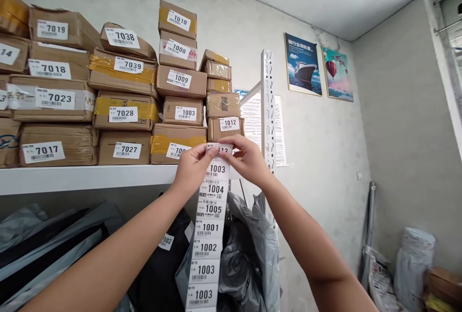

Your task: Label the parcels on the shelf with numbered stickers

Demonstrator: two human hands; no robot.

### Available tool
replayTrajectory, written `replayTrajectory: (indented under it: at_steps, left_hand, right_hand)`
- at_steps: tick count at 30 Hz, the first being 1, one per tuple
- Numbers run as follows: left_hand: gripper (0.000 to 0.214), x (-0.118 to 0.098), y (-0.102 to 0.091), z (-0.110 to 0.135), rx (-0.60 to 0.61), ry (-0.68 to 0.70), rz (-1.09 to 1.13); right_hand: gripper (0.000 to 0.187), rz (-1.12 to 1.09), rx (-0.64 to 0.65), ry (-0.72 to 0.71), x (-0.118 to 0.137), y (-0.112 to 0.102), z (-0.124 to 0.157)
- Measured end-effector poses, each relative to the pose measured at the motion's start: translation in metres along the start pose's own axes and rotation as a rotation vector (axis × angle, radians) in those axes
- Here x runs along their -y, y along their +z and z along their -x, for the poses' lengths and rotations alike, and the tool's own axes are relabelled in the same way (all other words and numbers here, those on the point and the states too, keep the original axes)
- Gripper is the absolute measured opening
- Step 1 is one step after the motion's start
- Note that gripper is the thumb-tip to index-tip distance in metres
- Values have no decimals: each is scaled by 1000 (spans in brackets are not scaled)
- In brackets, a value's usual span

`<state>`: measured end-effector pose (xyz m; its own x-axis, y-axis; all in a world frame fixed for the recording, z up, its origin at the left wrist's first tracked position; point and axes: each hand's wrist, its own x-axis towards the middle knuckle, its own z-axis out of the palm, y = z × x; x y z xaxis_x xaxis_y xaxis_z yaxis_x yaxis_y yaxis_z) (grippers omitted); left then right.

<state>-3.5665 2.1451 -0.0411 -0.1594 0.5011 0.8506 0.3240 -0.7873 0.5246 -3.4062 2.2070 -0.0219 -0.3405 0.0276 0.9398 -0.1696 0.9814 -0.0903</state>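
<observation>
A long strip of white numbered labels hangs down in front of me, printed 1003, 1004, 1005, 1001, 1002 and on. My left hand pinches the strip's top edge from the left. My right hand pinches the top label from the right, fingers closed on it. Both hands are raised just in front of the white shelf, close to a brown carton at the bottom of a stack and the small box labelled 1012.
Stacked brown cartons with number labels, such as 7017 and 1009, fill the shelf. Grey and black plastic parcel bags lie below. A white perforated upright stands at right. Two posters hang on the wall; rolls and bags sit in the corner.
</observation>
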Motion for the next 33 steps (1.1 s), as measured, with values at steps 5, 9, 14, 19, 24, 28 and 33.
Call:
replayTrajectory:
  at_steps: [5, 9, 14, 19, 24, 28, 33]
  left_hand:
    - [45, 0, 6, 1, -136, -10, -111]
    - [35, -1, 6, -7, -75, -3, -39]
    - [49, -2, -3, -15, -90, -62, -331]
    - [57, 4, -15, 0, 12, 55, -375]
    - [53, 4, -24, 9, -17, 90, -314]
    - [53, -1, -25, 8, -31, 135, -301]
    - [43, -5, -28, 5, -26, 122, -245]
  right_hand:
    - [19, -165, -168, 149, -9, 15, -1]
    - [6, -25, -322, 10, -12, 24, -13]
    - [7, 186, -506, -92, -28, 7, -65]
    - [5, 425, -468, -20, -50, -19, -120]
    - [27, 682, -473, -96, -52, -23, -124]
    - [28, 760, -371, -192, -51, -27, -119]
    - [25, 589, -298, -177, -32, -24, -94]
